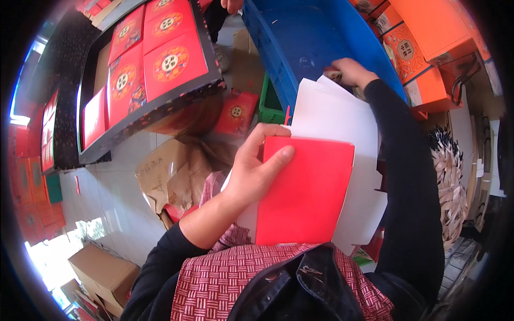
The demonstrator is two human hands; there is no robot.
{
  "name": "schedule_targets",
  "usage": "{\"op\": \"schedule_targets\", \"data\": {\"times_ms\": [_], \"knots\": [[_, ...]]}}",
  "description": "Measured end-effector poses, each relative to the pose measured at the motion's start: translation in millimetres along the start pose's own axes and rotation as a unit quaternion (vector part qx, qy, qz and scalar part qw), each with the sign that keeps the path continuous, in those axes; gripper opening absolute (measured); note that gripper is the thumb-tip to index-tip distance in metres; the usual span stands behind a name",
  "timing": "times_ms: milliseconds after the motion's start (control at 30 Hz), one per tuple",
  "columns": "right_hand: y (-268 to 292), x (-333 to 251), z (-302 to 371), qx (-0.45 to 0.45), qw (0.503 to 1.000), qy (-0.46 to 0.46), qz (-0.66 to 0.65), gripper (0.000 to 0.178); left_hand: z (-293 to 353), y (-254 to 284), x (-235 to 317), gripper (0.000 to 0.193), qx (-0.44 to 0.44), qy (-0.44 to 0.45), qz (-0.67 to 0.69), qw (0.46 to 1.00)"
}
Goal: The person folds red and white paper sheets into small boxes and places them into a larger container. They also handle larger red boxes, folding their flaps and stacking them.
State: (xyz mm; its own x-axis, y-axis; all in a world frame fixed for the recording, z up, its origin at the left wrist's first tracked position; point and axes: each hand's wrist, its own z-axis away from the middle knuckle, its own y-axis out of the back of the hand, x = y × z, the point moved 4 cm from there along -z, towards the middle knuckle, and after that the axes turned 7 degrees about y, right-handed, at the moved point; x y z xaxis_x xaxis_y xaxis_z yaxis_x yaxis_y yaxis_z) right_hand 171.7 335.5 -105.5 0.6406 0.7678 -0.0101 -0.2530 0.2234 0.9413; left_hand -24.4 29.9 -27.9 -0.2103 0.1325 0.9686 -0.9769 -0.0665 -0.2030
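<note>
In my lap lies a red cardboard box panel (308, 192), plain on its upper face. My left hand (257, 166) grips its upper left corner, thumb on top. Beneath and beside it fan out white cardboard sheets (361, 160) with cut tabs, like flat box blanks. My right hand (353, 73) is stretched forward over the blue plastic bin (316, 32), past the sheets' far end. Its fingers are curled around something small and brownish that I cannot make out.
A black tray (152, 115) of red boxes with round emblems (174, 64) stands at the left. Orange boxes (401, 48) are stacked at right. Brown paper (174, 171), a cardboard carton (101, 273) and a green crate (273, 99) sit lower. Another person's hand (231, 5) shows at the top.
</note>
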Motion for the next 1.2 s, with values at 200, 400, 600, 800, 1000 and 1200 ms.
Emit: {"op": "schedule_targets", "data": {"times_ms": [200, 400, 600, 800, 1000, 1200], "knots": [[121, -40, 129, 0.43, 0.89, -0.004, -0.15, 0.041, -1, 27, 9, 0.017, 0.154, -0.026, 0.129, 0.979], [178, -192, 289, 0.439, 0.766, 0.066, -0.466, 0.055, 10, 42, 15, 0.02, 0.224, -0.041, 0.314, 0.922], [153, -271, 357, 0.406, 0.773, -0.044, -0.485, 0.043, 18, 52, 11, 0.017, 0.11, -0.068, 0.336, 0.933], [130, -282, 365, 0.327, 0.817, -0.146, -0.453, 0.021, 23, 24, -12, 0.023, 0.263, -0.042, 0.332, 0.905], [137, -288, 343, 0.28, 0.876, -0.106, -0.378, 0.021, 16, 33, -15, 0.052, 0.071, -0.156, 0.451, 0.876], [172, -243, 376, 0.377, 0.786, -0.068, -0.486, 0.022, 7, 45, -13, 0.035, 0.097, -0.081, 0.456, 0.881]]}}
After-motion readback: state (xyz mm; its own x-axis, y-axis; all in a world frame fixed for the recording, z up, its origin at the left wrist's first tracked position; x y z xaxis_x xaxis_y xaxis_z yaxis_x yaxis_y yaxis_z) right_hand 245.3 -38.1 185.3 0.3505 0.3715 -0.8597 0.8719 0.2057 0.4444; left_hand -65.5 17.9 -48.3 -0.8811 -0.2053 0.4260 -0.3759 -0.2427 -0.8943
